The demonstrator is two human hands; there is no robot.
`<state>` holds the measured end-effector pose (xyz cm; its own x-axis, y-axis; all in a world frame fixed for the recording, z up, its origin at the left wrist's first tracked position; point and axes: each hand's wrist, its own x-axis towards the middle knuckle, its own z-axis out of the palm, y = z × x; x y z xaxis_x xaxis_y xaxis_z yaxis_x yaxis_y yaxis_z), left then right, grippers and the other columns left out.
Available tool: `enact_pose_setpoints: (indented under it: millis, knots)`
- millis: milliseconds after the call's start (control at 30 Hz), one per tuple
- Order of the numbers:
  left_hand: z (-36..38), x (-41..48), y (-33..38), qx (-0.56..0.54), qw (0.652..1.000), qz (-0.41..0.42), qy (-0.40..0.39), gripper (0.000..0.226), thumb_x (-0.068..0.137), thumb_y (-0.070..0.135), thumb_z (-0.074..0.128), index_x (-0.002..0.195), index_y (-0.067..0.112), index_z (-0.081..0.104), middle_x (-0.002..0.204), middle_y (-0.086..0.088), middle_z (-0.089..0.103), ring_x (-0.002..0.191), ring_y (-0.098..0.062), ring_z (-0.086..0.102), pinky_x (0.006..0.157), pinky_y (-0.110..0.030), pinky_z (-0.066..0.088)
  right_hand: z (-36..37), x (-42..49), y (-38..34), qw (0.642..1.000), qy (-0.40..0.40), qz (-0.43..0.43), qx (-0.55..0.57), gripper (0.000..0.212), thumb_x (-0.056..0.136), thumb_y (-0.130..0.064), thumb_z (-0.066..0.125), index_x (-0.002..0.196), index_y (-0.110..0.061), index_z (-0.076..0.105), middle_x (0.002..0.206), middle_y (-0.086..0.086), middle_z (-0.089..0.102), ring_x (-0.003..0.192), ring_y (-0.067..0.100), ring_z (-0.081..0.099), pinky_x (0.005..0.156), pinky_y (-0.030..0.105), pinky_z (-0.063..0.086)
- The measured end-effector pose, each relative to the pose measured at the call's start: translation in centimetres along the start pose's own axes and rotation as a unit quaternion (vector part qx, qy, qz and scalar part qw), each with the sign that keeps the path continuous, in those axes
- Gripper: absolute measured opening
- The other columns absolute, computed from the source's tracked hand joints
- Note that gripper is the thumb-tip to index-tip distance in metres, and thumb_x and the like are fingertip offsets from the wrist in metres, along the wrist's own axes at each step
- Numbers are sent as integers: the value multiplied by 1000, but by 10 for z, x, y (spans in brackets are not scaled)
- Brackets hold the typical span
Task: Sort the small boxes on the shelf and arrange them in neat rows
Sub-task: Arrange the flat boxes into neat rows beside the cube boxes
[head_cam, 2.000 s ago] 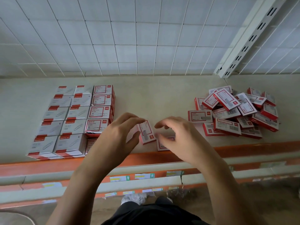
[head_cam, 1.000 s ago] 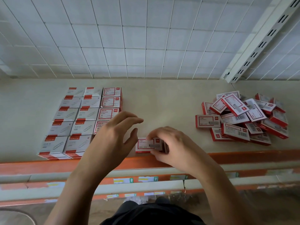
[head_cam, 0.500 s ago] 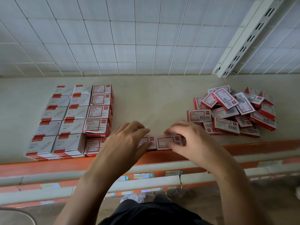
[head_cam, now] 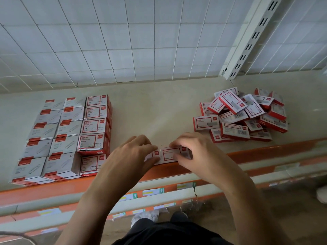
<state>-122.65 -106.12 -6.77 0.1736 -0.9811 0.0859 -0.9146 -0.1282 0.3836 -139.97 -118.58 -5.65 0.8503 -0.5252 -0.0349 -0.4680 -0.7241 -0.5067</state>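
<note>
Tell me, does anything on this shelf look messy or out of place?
Yes: the pile of small boxes at the right of the shelf is jumbled, boxes tilted and overlapping every way. The left stacks sit in neat rows. The front boxes lie side by side, straight.

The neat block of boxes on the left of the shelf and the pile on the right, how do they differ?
The left block stands in straight, flush rows; the right pile is jumbled, boxes tilted and overlapping. The left block's boxes look chunky, many pale grey; the right pile's are flat and all red-and-white. Both sit on the same shelf.
</note>
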Motion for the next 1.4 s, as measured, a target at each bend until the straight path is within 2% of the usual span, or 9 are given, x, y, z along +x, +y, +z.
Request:
enact_pose_setpoints:
  millis: [67, 267, 400, 500, 600, 767, 967, 1200, 1400]
  knots:
    - [2, 4, 5, 0, 1000, 3, -5, 33, 92, 42, 57, 118, 26, 67, 107, 11, 57, 99, -9, 53, 74, -32, 50, -3, -2, 3, 1000, 0, 3, -2, 28, 94, -29, 62, 121, -22, 65, 114, -12, 63, 103, 2, 53, 83, 7, 44]
    - [0, 13, 6, 2, 999, -17, -28, 31, 90, 46, 57, 115, 32, 67, 105, 17, 56, 94, -6, 53, 75, -32, 51, -6, 0, 3, 1000, -6, -11, -20, 28, 94, -26, 60, 121, -21, 64, 115, -9, 61, 103, 6, 54, 90, 26, 52]
    - [0, 27, 25, -2, 1000, 3, 27, 28, 89, 40, 60, 115, 30, 65, 107, 13, 60, 93, -11, 60, 68, -29, 49, -23, -10, 16, 997, 74, 15, -15, 38, 90, -33, 59, 125, -20, 60, 125, -8, 57, 115, 6, 51, 99, 23, 47]
    - [8, 46, 46, -6, 998, 49, 42, 27, 88, 35, 65, 112, 24, 67, 107, 7, 62, 93, -17, 62, 72, -32, 50, -42, -23, 39, 987, 140, 59, -41, 43, 85, -34, 56, 124, -16, 61, 126, -3, 58, 116, 8, 51, 98, 16, 43]
    - [20, 64, 64, 10, 996, 78, 46, 33, 86, 32, 68, 116, 19, 66, 113, 2, 62, 96, -20, 63, 76, -33, 52, -54, -37, 65, 980, 156, 107, -56, 44, 86, -30, 63, 128, -18, 58, 130, -4, 55, 118, 3, 45, 88, 2, 32]
    - [36, 88, 73, 47, 994, 94, 34, 50, 83, 28, 73, 129, 17, 58, 127, -2, 56, 109, -24, 59, 87, -39, 53, -54, -52, 96, 978, 144, 134, -76, 50, 88, -22, 67, 136, -21, 53, 141, -6, 51, 130, 7, 42, 94, 3, 26]
    - [46, 108, 77, 65, 994, 81, 20, 60, 82, 26, 73, 137, 17, 51, 135, -3, 51, 117, -23, 54, 95, -39, 50, -55, -51, 110, 983, 143, 96, -59, 43, 85, -25, 68, 127, -21, 62, 129, -4, 62, 121, 10, 54, 104, 27, 45]
    - [51, 120, 83, 59, 995, 76, 34, 55, 79, 21, 77, 130, 10, 57, 121, -7, 59, 106, -27, 59, 84, -40, 54, -51, -46, 116, 982, 157, 83, -65, 29, 85, -27, 70, 114, -22, 66, 118, -6, 64, 109, 11, 57, 94, 20, 38]
    - [35, 116, 79, 8, 997, 60, 38, 46, 77, 18, 76, 121, 10, 62, 111, -5, 61, 96, -24, 60, 75, -35, 55, -57, -40, 111, 985, 158, 68, -29, 37, 84, -26, 72, 120, -19, 65, 121, -2, 64, 115, 13, 54, 92, 24, 50]
